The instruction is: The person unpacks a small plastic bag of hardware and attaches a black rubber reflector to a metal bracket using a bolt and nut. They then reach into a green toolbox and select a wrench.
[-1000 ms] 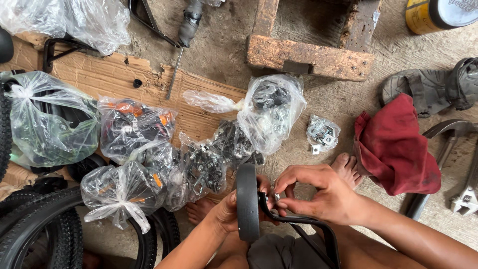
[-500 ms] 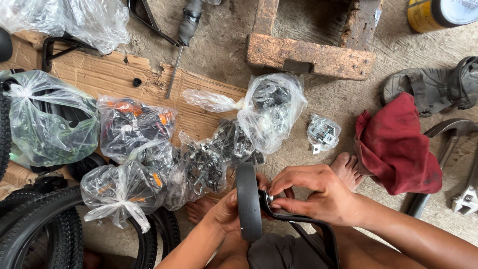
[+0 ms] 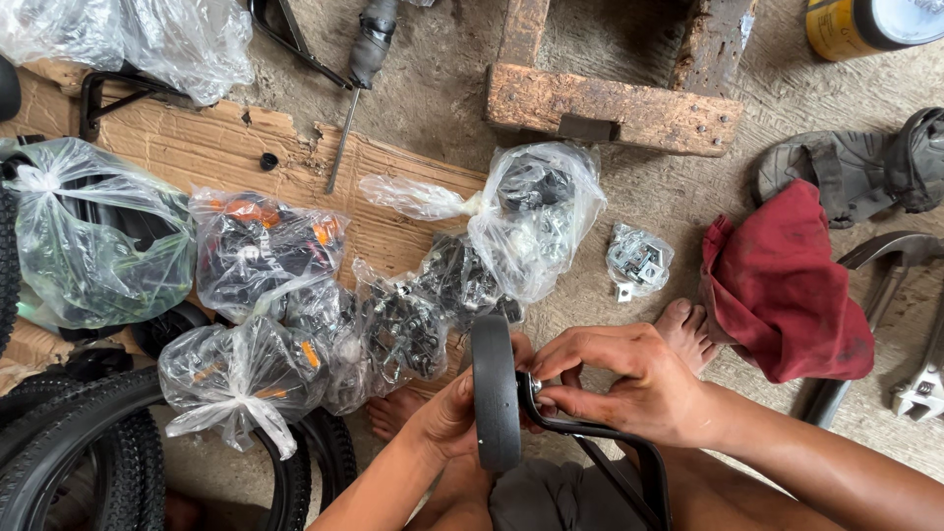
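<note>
The person's left hand [image 3: 454, 418] cups a small black wheel [image 3: 496, 391], seen edge-on as a smooth, matte rubbery band low in the middle of the view, just above the person's lap. The right hand [image 3: 634, 382] is closed on the wheel's hub side, its fingertips [image 3: 547, 405] pinching where a bent black metal bracket [image 3: 600, 438] meets the wheel; the bracket curves away to the right and down as a thin flat strip. Both hands are clamped on this one assembly, close together and nearly touching.

Around them lies a rough, gritty concrete floor [image 3: 442, 79]. A flattened sheet of brown corrugated cardboard [image 3: 197, 152] carries several crinkled clear plastic bags [image 3: 265, 251] stuffed with dark metal parts and orange reflectors. One knotted bag [image 3: 536, 216] sits just beyond the wheel, and a small bag of shiny hardware [image 3: 637, 261] lies beside it. A screwdriver [image 3: 356, 79] with a dark grip rests at the cardboard's upper edge. A worn wooden frame [image 3: 610, 108] with rusted nail heads stands above. To the right lie a crumpled red cloth [image 3: 782, 285], a grey sandal [image 3: 855, 172] and an adjustable wrench [image 3: 924, 379]. Knobby black tyres [image 3: 69, 442] curve at lower left.
</note>
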Demonstrator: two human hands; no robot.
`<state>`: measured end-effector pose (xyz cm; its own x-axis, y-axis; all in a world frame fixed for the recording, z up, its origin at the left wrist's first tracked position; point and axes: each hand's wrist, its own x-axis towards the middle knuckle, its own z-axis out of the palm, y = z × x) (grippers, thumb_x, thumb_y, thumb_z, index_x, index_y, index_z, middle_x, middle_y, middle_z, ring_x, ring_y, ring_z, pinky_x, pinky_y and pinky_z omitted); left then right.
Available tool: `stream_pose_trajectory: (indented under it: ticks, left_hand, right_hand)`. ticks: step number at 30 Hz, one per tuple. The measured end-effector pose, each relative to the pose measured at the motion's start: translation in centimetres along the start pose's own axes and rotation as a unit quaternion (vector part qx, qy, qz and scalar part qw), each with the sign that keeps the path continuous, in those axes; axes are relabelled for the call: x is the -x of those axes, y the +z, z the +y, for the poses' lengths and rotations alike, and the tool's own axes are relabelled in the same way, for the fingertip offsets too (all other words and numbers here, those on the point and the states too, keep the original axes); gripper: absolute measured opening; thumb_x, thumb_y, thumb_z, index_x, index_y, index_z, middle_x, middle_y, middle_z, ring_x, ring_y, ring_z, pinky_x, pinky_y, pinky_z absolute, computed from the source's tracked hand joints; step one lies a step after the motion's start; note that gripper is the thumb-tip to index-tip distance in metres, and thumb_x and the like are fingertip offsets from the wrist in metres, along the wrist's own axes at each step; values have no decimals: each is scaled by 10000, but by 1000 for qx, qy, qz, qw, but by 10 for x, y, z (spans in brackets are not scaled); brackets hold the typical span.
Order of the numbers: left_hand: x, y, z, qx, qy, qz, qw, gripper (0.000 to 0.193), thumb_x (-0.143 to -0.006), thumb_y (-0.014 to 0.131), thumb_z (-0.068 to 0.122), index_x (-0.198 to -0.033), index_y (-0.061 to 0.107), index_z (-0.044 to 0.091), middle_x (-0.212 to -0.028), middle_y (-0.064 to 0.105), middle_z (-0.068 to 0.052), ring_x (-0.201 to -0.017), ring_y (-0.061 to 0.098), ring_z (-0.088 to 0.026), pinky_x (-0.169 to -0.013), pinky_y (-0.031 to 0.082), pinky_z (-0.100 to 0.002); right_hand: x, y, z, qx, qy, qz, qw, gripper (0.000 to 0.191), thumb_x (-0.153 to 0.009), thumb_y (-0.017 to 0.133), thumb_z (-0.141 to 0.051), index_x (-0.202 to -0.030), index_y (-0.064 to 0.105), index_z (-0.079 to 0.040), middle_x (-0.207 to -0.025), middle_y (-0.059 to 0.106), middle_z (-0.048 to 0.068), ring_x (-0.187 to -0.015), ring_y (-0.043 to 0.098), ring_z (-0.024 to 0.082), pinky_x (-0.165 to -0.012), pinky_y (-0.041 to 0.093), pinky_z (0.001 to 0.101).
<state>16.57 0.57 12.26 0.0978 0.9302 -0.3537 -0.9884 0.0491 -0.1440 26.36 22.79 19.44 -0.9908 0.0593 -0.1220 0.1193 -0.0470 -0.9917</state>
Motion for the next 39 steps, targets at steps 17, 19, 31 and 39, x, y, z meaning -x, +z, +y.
stream_pose_trajectory:
  ticks: [17, 19, 31, 39]
  left_hand:
    - [6, -9, -3, -82, -7, 74, 994, 827, -691, 909, 575, -1241, 535, 84, -1064, 668, -34, -1015, 724, -172, -896, 630, -342]
    - [6, -10, -4, -78, -5, 79, 994, 854, -688, 909, 575, -1275, 533, 82, -1062, 668, -44, -1008, 724, -178, -874, 631, -341]
    - [9, -21, -11, -36, 1, 65, 997, 818, -775, 907, 528, -1328, 524, 62, -1088, 667, -68, -998, 717, -206, -863, 632, -353]
    - [6, -15, -9, -14, -1, 58, 998, 806, -741, 917, 506, -1292, 520, 71, -1090, 699, -62, -1076, 733, -217, -876, 642, -367]
  right_hand:
    - [6, 1, 11, -34, 50, 6, 998, 245, -849, 837, -61, -1070, 735, -37, -1004, 784, 73, -881, 775, 191, -770, 612, 310]
    - [5, 1, 12, -28, 10, 2, 1000, 232, -863, 829, -48, -1066, 717, -35, -1045, 774, 84, -942, 778, 204, -797, 617, 311]
    - [0, 0, 14, -10, -44, -10, 999, 198, -864, 820, -2, -1018, 701, -40, -1063, 741, 97, -971, 768, 211, -803, 620, 310]
    - [1, 0, 15, -52, -15, -16, 998, 200, -879, 812, -24, -1052, 713, -39, -1086, 746, 106, -982, 762, 210, -818, 605, 320]
